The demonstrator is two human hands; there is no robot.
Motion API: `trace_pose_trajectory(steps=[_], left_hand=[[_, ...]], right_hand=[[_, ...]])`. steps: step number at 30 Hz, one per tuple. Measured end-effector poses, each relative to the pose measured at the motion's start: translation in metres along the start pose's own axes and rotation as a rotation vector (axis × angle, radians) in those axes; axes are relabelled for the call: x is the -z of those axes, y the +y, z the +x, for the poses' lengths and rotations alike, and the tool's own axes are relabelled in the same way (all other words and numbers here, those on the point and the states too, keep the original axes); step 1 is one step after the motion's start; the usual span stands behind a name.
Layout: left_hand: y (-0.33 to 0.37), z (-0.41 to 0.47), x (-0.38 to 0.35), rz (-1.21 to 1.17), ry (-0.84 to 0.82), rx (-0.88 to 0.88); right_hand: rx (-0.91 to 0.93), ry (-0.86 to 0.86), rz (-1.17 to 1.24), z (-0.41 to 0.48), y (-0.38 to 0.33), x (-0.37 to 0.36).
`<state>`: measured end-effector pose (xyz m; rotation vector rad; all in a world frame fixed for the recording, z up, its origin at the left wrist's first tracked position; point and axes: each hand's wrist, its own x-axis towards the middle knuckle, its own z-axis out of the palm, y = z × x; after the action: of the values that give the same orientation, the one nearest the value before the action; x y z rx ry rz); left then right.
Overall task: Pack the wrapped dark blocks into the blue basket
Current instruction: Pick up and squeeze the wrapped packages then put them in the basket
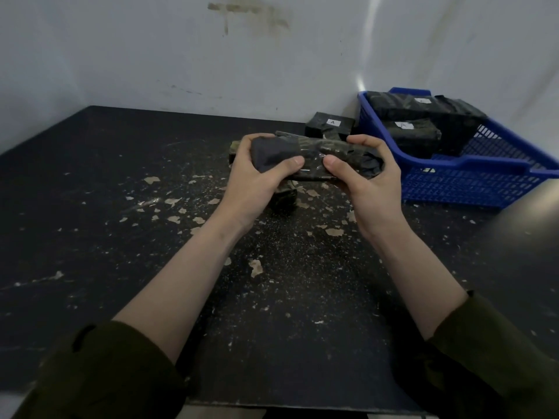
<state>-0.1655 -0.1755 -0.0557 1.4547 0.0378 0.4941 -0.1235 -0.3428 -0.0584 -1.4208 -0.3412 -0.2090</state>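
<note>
A dark block [314, 157] wrapped in clear film is held above the black table, lying sideways. My left hand [257, 179] grips its left end and my right hand [369, 179] grips its right end, thumbs on the near face. The blue basket [472, 176] stands at the right against the wall, holding a wrapped block with a white label [414, 136] and longer dark blocks [423, 105] behind it. Another labelled block [329, 125] sits on the table left of the basket. A smaller dark piece [284, 198] lies under my hands, mostly hidden.
The black table [121, 207] is strewn with pale flakes and crumbs. A white wall [211, 55] closes off the back and left. A dark blurred shape [529, 252] fills the right edge.
</note>
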Motion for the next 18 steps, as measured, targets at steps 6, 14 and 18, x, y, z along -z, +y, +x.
trace_pose_trajectory(steps=[6, 14, 18], left_hand=[[0.001, 0.002, 0.003, 0.059, 0.020, -0.013], [0.005, 0.003, 0.007, 0.029, -0.043, -0.007], [0.016, 0.003, 0.007, -0.074, -0.142, 0.160]], right_hand=[[-0.049, -0.070, 0.112, 0.001, 0.000, 0.001], [-0.066, -0.053, 0.181, 0.004, -0.001, 0.002], [0.009, -0.137, 0.213, 0.006, -0.008, 0.012]])
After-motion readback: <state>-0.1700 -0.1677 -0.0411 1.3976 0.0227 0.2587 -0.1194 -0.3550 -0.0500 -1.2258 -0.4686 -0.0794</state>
